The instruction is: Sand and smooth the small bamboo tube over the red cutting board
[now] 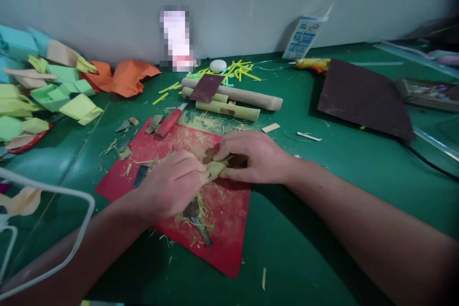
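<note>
Over a red sheet (229,229) strewn with shavings and dust, both my hands hold one short, pale olive piece of bamboo (215,169). My left hand (175,181) is closed, its fingertips pinching the piece's left end. From the other side, the thumb and fingers of my right hand (253,155) grip it, covering its right end. Behind my left hand a red-handled knife (170,122) lies on the sheet's far corner. Dark scraps (202,232) and curled shavings lie just below my hands.
Bamboo tubes (251,98) lie behind the sheet, a small sandpaper square (208,87) on them. Larger sandpaper (366,100) is at right. Folded coloured papers (53,88) crowd the left, near a white wire frame (84,196). A blue-and-white carton (303,37) leans against the wall.
</note>
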`<act>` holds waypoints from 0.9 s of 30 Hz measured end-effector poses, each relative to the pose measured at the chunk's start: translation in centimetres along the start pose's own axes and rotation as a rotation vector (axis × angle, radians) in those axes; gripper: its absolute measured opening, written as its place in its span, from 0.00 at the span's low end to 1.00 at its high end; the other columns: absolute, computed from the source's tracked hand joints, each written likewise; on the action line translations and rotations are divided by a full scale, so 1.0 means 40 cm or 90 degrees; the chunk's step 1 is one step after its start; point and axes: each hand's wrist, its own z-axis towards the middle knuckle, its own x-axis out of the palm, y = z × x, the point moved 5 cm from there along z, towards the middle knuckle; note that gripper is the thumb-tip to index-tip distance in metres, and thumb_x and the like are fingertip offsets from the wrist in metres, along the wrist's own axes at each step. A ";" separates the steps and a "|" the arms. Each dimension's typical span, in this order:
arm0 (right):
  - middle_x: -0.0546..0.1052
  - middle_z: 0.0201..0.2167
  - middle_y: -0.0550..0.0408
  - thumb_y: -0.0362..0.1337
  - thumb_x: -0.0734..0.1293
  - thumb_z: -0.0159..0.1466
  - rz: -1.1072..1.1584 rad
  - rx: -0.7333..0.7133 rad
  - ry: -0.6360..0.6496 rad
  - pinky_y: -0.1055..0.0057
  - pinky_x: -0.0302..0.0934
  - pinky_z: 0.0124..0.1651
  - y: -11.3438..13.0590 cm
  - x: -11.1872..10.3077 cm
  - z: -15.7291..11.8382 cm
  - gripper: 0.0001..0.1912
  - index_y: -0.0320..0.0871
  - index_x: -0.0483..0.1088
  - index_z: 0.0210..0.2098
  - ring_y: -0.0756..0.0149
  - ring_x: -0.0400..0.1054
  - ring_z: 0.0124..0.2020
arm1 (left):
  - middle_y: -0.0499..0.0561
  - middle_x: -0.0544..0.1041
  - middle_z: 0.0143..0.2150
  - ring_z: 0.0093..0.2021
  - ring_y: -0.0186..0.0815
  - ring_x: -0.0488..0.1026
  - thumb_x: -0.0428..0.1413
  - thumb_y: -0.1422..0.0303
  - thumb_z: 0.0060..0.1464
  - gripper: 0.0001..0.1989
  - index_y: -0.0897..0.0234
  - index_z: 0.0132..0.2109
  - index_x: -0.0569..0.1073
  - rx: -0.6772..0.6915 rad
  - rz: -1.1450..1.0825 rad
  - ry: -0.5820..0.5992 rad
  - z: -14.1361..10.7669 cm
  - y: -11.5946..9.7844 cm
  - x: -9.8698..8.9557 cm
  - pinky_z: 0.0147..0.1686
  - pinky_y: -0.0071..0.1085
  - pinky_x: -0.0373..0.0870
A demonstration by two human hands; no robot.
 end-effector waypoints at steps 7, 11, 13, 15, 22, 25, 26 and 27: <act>0.77 0.35 0.54 0.44 0.69 0.60 0.003 -0.002 0.003 0.71 0.57 0.36 0.001 0.002 0.001 0.12 0.43 0.74 0.38 0.66 0.71 0.36 | 0.55 0.78 0.37 0.38 0.37 0.73 0.53 0.75 0.62 0.07 0.66 0.37 0.75 -0.007 -0.037 -0.023 0.016 0.003 -0.004 0.40 0.36 0.74; 0.76 0.34 0.56 0.43 0.70 0.59 -0.004 -0.008 -0.007 0.72 0.56 0.36 0.002 0.002 0.000 0.10 0.44 0.73 0.36 0.67 0.70 0.35 | 0.54 0.79 0.38 0.38 0.37 0.74 0.52 0.75 0.62 0.07 0.65 0.39 0.75 -0.034 -0.049 -0.020 0.011 0.009 -0.009 0.41 0.36 0.74; 0.76 0.33 0.56 0.44 0.70 0.60 -0.001 -0.009 -0.003 0.72 0.56 0.35 0.002 0.002 0.000 0.10 0.44 0.73 0.36 0.67 0.70 0.35 | 0.54 0.79 0.37 0.39 0.37 0.74 0.53 0.76 0.61 0.06 0.65 0.39 0.75 -0.039 -0.054 -0.027 0.012 0.012 -0.008 0.41 0.36 0.74; 0.76 0.33 0.56 0.44 0.70 0.60 0.003 -0.002 0.003 0.72 0.56 0.35 0.002 0.001 0.001 0.11 0.44 0.73 0.36 0.67 0.69 0.34 | 0.54 0.79 0.37 0.39 0.37 0.75 0.53 0.76 0.61 0.06 0.65 0.38 0.75 -0.024 -0.073 -0.047 0.014 0.013 -0.007 0.40 0.36 0.74; 0.76 0.33 0.56 0.44 0.70 0.60 0.009 -0.004 0.007 0.72 0.56 0.35 0.004 0.000 0.003 0.10 0.44 0.73 0.36 0.67 0.69 0.34 | 0.53 0.79 0.36 0.38 0.37 0.75 0.53 0.75 0.61 0.06 0.64 0.38 0.74 -0.064 -0.093 -0.047 0.020 0.020 -0.007 0.39 0.35 0.74; 0.76 0.32 0.55 0.46 0.70 0.60 0.003 0.006 0.008 0.72 0.56 0.35 0.001 0.003 0.002 0.12 0.43 0.73 0.36 0.67 0.69 0.34 | 0.53 0.79 0.35 0.38 0.36 0.75 0.53 0.74 0.61 0.06 0.64 0.36 0.74 -0.053 -0.105 -0.046 0.027 0.013 -0.008 0.39 0.35 0.74; 0.76 0.33 0.55 0.46 0.70 0.59 0.002 0.012 0.007 0.72 0.56 0.35 -0.001 0.004 0.002 0.13 0.43 0.73 0.36 0.67 0.69 0.34 | 0.53 0.79 0.36 0.38 0.36 0.75 0.53 0.75 0.61 0.06 0.64 0.36 0.74 -0.055 -0.107 -0.039 0.025 0.011 -0.009 0.39 0.34 0.74; 0.76 0.33 0.55 0.45 0.71 0.59 0.003 0.018 0.007 0.72 0.56 0.35 -0.003 0.004 0.001 0.12 0.43 0.74 0.36 0.66 0.70 0.35 | 0.53 0.79 0.36 0.38 0.36 0.75 0.53 0.75 0.61 0.06 0.64 0.37 0.74 -0.059 -0.107 -0.032 0.022 0.010 -0.010 0.39 0.34 0.74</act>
